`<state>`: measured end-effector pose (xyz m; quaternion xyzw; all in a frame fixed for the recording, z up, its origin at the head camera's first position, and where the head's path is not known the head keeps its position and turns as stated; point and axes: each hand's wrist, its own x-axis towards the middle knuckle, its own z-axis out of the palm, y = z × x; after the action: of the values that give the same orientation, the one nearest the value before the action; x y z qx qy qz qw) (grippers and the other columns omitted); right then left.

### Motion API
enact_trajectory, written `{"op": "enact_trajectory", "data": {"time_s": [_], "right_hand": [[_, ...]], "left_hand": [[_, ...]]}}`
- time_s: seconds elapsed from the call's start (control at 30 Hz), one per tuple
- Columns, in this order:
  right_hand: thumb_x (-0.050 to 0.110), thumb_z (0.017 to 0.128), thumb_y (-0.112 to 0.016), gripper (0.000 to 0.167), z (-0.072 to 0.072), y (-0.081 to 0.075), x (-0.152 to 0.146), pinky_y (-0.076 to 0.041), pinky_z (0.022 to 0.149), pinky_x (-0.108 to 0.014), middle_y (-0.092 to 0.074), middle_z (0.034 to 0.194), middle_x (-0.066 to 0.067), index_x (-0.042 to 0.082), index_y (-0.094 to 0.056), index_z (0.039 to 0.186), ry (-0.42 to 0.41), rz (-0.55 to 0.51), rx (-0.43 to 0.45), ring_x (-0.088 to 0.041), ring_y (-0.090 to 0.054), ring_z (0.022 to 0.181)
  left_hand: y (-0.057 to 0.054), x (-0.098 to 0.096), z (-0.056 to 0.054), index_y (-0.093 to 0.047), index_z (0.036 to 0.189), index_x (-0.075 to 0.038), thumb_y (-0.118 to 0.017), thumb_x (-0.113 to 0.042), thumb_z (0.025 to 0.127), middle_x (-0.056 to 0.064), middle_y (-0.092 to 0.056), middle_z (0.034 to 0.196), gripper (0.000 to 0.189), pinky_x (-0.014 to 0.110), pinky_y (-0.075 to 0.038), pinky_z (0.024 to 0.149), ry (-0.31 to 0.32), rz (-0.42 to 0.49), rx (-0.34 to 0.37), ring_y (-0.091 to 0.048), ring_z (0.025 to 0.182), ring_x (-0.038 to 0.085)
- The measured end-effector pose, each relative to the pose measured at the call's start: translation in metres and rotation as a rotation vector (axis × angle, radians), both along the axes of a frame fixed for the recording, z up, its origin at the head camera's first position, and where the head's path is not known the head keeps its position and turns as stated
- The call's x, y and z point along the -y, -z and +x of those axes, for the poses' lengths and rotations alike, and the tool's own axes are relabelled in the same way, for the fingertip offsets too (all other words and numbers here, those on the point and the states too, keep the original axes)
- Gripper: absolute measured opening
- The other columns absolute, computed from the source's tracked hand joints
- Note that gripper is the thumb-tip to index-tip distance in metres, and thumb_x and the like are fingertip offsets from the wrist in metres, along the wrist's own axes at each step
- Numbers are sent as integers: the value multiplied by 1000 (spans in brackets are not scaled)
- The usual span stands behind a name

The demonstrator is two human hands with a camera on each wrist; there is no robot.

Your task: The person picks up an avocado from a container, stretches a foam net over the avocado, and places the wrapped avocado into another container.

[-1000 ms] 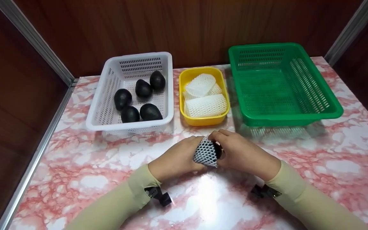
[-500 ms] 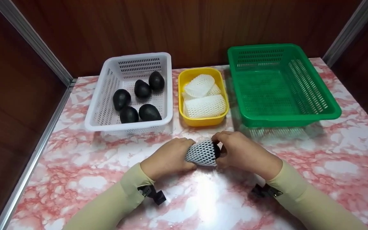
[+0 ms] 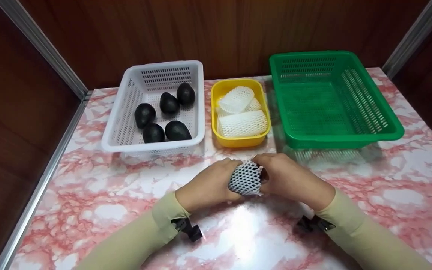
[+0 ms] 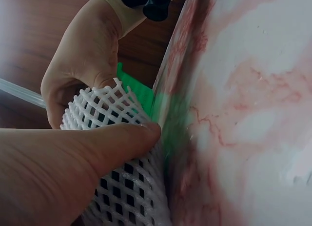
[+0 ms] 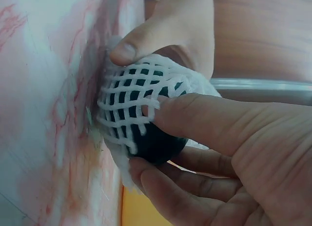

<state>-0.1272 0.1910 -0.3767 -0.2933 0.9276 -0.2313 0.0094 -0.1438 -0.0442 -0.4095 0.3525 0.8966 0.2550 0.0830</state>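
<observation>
A white foam net sleeve (image 3: 245, 180) is stretched around a dark avocado (image 5: 158, 145) just above the table, in front of the yellow tub. From the left side, my left hand (image 3: 210, 185) grips the sleeved fruit, its thumb lying across the mesh in the left wrist view. My right hand (image 3: 294, 182) is at the sleeve's right end. There its thumb presses the net's edge, and its fingers curl around the avocado's bare end in the right wrist view. In the head view the mesh and fingers hide most of the fruit.
At the back left a white basket (image 3: 111, 144) holds several dark avocados (image 3: 177, 131). More foam net sleeves (image 3: 243, 123) lie in the yellow tub (image 3: 240, 142) at the centre. A green basket (image 3: 345, 138) stands at the back right. Wood-look panels (image 3: 234, 33) enclose the marbled table.
My left hand shifted left, then came back right toward the right hand. The net now covers more of the avocado's right end in the head view. Baskets and tub stay put.
</observation>
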Motion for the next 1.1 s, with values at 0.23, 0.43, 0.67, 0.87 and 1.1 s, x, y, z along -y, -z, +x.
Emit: {"op": "enact_trajectory", "data": {"time_s": [0.23,0.43,0.67,0.87,1.1], "right_hand": [[1,72,-93,42,-1,2,-4,-58,74,-37,-74,89,-4,2,-72,108,-21,4,-10,-16,-63,79],[-1,72,-90,35,0,-4,-10,-58,72,-38,-76,89,-7,3,-72,102,9,58,32,-17,-64,76],[0,78,-86,25,1,-12,-19,-59,72,-40,-77,89,-11,-1,-75,100,30,122,83,-19,-63,74],[7,85,-89,43,8,-27,-22,-63,90,-53,-78,115,-21,-3,-72,122,80,153,127,-33,-71,96],[26,90,-91,58,19,-43,-14,-60,105,-57,-72,133,-16,4,-67,139,112,105,32,-37,-71,121]], "left_hand": [[2,-3,0,-56,151,-13,-94,-37,83,5,-69,137,81,39,-56,113,-5,-27,20,-67,123,21],[-2,3,-1,-49,160,-17,-94,-41,83,8,-66,146,92,43,-55,115,-32,-49,57,-66,129,24],[-11,19,-5,-43,167,-15,-94,-43,84,12,-57,164,101,48,-47,126,-41,-87,77,-59,147,30],[-21,46,-4,-46,165,-16,-96,-42,80,13,-61,158,102,54,-50,121,-100,-135,92,-64,139,34],[-18,65,-3,-56,156,-12,-97,-39,79,12,-67,141,92,51,-53,115,-125,-169,47,-66,129,34]]}}
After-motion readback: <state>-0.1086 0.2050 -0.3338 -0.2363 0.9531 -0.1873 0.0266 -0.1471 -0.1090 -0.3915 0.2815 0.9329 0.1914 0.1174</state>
